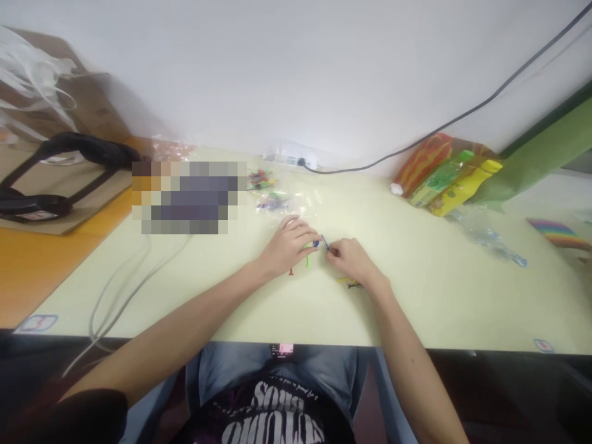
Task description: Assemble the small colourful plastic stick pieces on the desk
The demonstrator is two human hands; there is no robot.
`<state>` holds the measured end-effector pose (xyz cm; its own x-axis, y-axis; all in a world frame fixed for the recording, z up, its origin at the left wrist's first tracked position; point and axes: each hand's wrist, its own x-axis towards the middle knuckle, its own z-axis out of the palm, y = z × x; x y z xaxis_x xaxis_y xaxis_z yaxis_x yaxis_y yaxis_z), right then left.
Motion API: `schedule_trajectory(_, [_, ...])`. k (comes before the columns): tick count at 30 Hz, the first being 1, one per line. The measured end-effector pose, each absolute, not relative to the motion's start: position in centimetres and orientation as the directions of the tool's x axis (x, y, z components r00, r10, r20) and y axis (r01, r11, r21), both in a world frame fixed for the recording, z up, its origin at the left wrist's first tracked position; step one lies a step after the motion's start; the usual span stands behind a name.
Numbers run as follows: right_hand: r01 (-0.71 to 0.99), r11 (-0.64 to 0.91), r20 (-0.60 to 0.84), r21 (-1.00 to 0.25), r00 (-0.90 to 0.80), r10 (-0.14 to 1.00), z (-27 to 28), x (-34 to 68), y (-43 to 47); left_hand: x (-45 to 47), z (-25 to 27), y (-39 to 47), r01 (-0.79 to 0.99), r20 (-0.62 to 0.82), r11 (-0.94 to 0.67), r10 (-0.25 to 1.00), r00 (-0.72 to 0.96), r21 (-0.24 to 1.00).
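Note:
My left hand (pixel 291 245) is over the middle of the table, its thumb and fingertips closed around a small blue piece (pixel 316 243). Between the fingertips of my right hand (pixel 349 258) is pinched a thin blue plastic stick (pixel 325 242), which points up toward the left fingertips. Beneath the left hand lie a green stick-like piece (pixel 308 258) and a red one (pixel 291 271), both partly covered. Yellow pieces (pixel 346 280) and a small black piece (pixel 355 285) lie below my right wrist.
Clear bags of coloured pieces (pixel 272 200) lie beyond my left hand. A pixelated dark object (pixel 194 197) sits at left, with pale cables (pixel 115 308) nearby. Snack packages (pixel 430 176) and a green bottle (pixel 444 179) stand back right. A grey cable (pixel 416 145) crosses the wall.

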<state>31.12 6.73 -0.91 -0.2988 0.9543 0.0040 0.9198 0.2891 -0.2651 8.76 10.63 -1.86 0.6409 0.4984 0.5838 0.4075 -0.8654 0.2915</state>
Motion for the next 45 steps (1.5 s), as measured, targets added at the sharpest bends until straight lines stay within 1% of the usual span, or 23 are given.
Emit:
schedule_trajectory(10, [0.907, 0.281, -0.003, -0.315, -0.297, 0.955, -1.2, 31.4, 6.8, 9.6, -3.1, 10.1, 0.53, 0.506, -0.824, 0.551, 0.664, 0.203])
schedule_trajectory(15, [0.879, 0.293, -0.043, -0.377, -0.333, 0.942, -1.1, 31.5, 6.8, 9.5, -2.9, 10.0, 0.57, 0.449, -0.799, 0.587, 0.673, 0.191])
schedule_trajectory(19, [0.848, 0.305, -0.046, -0.433, -0.359, 0.932, -0.9, 31.5, 6.6, 9.2, -2.7, 10.0, 0.583, 0.427, -0.792, 0.598, 0.678, 0.183])
schedule_trajectory(24, [0.802, 0.268, -0.052, -0.534, -0.347, 0.936, -0.8, 31.5, 6.3, 9.0, -2.6, 10.0, 0.592, 0.429, -0.791, 0.594, 0.681, 0.155])
schedule_trajectory(28, [0.776, 0.227, -0.058, -0.588, -0.32, 0.946, -0.6, 31.3, 6.1, 8.9, -2.6, 9.9, 0.596, 0.43, -0.789, 0.594, 0.68, 0.148])
schedule_trajectory(32, [0.624, 0.151, -0.112, -0.767, -0.362, 0.925, 0.8, 32.0, 5.7, 8.6, -2.5, 10.0, 0.601, 0.417, -0.786, 0.599, 0.684, 0.143])
schedule_trajectory(34, [0.583, 0.138, -0.086, -0.801, -0.34, 0.936, 1.9, 33.1, 5.2, 8.4, -2.4, 10.0, 0.594, 0.417, -0.791, 0.594, 0.688, 0.147])
schedule_trajectory(36, [0.606, 0.147, -0.03, -0.782, -0.272, 0.962, 2.9, 34.6, 4.4, 8.3, -2.4, 10.0, 0.582, 0.436, -0.797, 0.586, 0.683, 0.158])
schedule_trajectory(38, [0.656, 0.151, -0.019, -0.74, -0.245, 0.969, 3.5, 36.3, 3.3, 8.4, -2.4, 10.0, 0.568, 0.465, -0.804, 0.576, 0.672, 0.175])
schedule_trajectory(42, [0.808, 0.212, -0.084, -0.549, -0.306, 0.948, 3.1, 38.4, 1.1, 8.6, -2.4, 10.1, 0.525, 0.509, -0.828, 0.544, 0.667, 0.197])
schedule_trajectory(45, [0.866, 0.249, -0.11, -0.435, -0.325, 0.939, 2.1, 38.4, 0.2, 8.7, -2.3, 10.1, 0.494, 0.529, -0.844, 0.523, 0.669, 0.209])
